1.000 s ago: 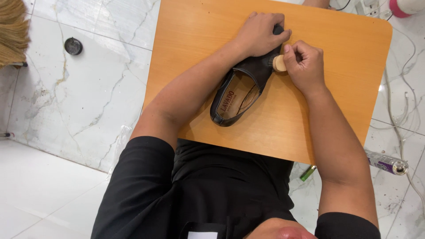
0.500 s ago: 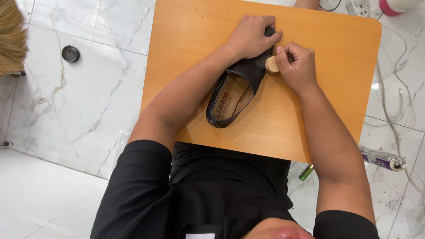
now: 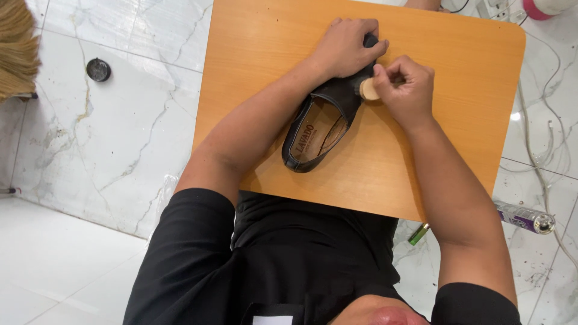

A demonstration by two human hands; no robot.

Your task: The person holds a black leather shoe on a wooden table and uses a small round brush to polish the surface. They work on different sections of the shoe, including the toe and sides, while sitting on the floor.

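Observation:
A black leather shoe (image 3: 322,123) with a tan insole lies on a small wooden table (image 3: 457,120), heel toward me and toe pointing away. My left hand (image 3: 349,48) presses down over the shoe's toe and holds it. My right hand (image 3: 404,87) is closed around a small brush with a round pale wooden end (image 3: 367,90), pressed against the right side of the shoe's front. The bristles are hidden between hand and shoe.
White marble floor lies all around the table. A round black lid (image 3: 98,70) sits on the floor at left, near a straw broom (image 3: 15,51). A purple spray can (image 3: 524,216) and a small green object (image 3: 419,233) lie at right, beside white cables (image 3: 542,150).
My right hand with the brush has shifted slightly along the shoe's front side. My left hand stays on the toe, and the shoe keeps its place.

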